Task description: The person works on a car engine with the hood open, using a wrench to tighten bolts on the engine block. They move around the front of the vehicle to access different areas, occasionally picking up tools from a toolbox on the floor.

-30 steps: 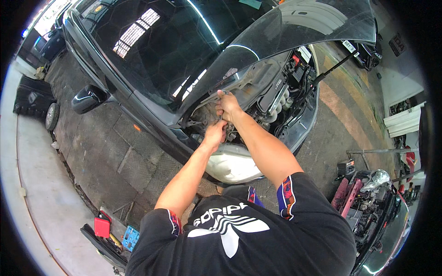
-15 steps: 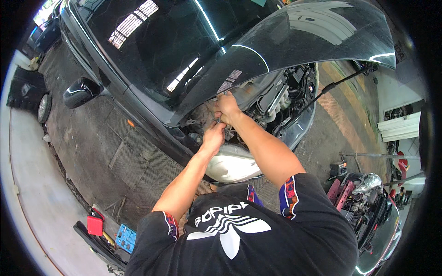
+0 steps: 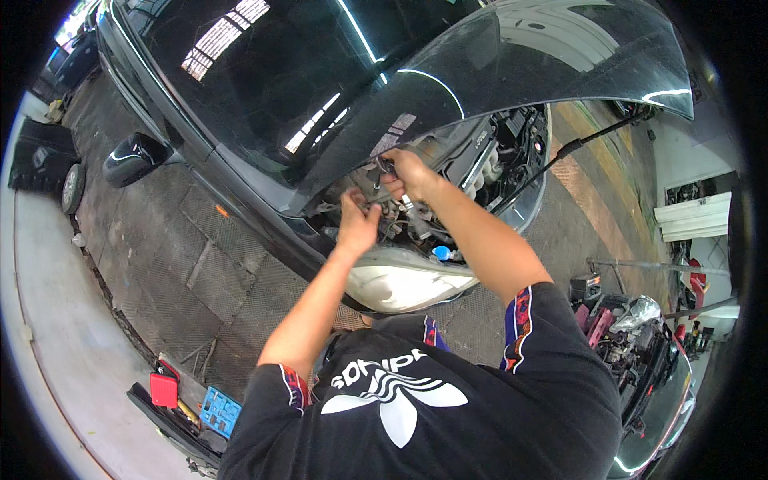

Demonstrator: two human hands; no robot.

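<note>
My right hand (image 3: pixel 412 176) is closed around a ratchet wrench (image 3: pixel 409 202) over the engine bay. Its dark head shows by the thumb, with a short metal socket pointing down, and bright metal shows below the fingers. Slightly lower and to the left, my left hand (image 3: pixel 358 226) is open, thumb and fingers apart and a little blurred, with nothing seen in it. Both hands are above the corner of the engine bay behind the headlight (image 3: pixel 404 284). Beneath them are hoses and metal parts, partly hidden by the hands.
The raised black hood (image 3: pixel 552 68) hangs over the bay, held by a dark strut (image 3: pixel 572 148). A blue cap (image 3: pixel 442 253) sits near the headlight. The side mirror (image 3: pixel 138 158) juts out left. On the floor lie a blue tool case (image 3: pixel 219 411) and a red case (image 3: pixel 165 390).
My hands, together before, have come apart. The left has moved left and down and opened; the right has shifted slightly right, and the ratchet wrench now shows in it.
</note>
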